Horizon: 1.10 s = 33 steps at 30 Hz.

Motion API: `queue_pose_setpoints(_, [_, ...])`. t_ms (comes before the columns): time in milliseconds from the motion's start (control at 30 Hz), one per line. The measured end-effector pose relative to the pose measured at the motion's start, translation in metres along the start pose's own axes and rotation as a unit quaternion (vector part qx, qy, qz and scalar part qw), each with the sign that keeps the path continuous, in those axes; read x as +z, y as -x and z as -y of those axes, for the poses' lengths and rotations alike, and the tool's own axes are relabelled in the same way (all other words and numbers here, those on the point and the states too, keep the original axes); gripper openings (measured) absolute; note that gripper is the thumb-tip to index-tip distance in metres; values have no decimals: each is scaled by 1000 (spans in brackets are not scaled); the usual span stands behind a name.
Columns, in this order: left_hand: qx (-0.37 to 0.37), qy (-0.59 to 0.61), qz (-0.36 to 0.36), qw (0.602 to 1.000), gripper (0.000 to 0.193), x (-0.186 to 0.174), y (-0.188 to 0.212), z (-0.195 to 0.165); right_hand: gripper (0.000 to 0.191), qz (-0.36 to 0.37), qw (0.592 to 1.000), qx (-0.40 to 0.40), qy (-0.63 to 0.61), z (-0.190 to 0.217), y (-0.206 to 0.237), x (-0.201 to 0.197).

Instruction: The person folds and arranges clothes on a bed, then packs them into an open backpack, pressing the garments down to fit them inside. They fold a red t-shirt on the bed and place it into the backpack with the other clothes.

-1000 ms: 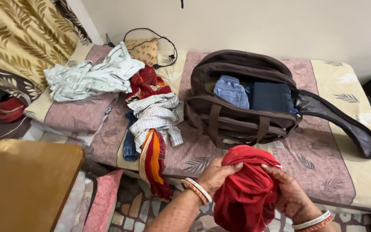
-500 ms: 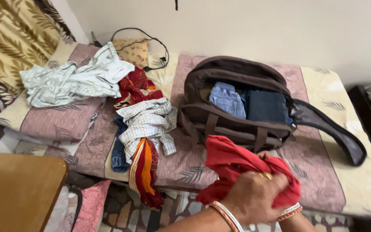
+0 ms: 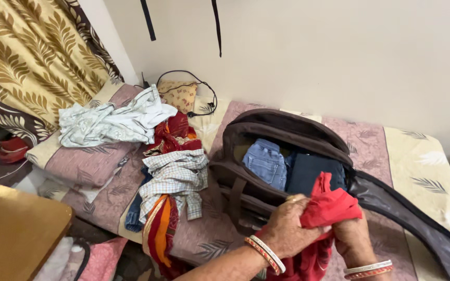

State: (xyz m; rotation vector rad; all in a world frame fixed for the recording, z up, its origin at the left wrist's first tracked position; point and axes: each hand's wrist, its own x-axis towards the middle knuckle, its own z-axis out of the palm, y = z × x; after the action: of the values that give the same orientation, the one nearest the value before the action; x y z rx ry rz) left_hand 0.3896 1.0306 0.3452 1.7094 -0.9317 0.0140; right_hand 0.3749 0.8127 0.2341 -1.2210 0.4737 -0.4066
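In front of the open brown bag on the bed, a red cloth was gripped by both hands. The left hand was closed around its bunched top; the right hand was clenched on the fabric just beside.

The red cloth is soft, matt, creased fabric, bunched in the left hand and right hand. Bangles on both wrists look glossy, whether metal or plastic I cannot tell. The bag is matt brown woven fabric; the jeans in it are denim. The sheet is smooth printed cotton, the checked shirt thin and crumpled, and the table is smooth wood with a faint sheen
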Motion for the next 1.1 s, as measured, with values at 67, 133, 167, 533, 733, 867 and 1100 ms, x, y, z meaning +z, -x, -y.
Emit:
queue_pose_setpoints(67, [53, 25, -5, 998, 51, 23, -12, 3, 9, 18, 995, -80, 53, -7, -28, -14])
queue_pose_setpoints(133, [103, 39, 11, 994, 50, 46, -19, 2, 14, 116, 968, -207, 87, -4, -51, -24])
queue_pose_setpoints(167, [28, 116, 46, 992, 53, 54, -22, 1, 11, 83, 961, -210, 159, 0, -61, -27])
queue_pose_setpoints(533, [-150, -121, -15, 981, 95, 64, -73, -3, 35, 234, 958, -75, 147, 52, -100, 2])
queue_pose_setpoints(733, [16, -227, -99, 969, 45, 50, -81, 7, 12, 114, 984, 97, -95, 3, -121, 12])
queue_pose_setpoints(867, [8, -102, 14, 995, 48, 51, -76, 8, 9, 222, 950, -220, 13, -14, -147, 10])
queue_pose_setpoints(1100, [-102, 213, -48, 971, 41, 30, -73, 14, 20, 357, 930, -83, -21, -39, -152, 31])
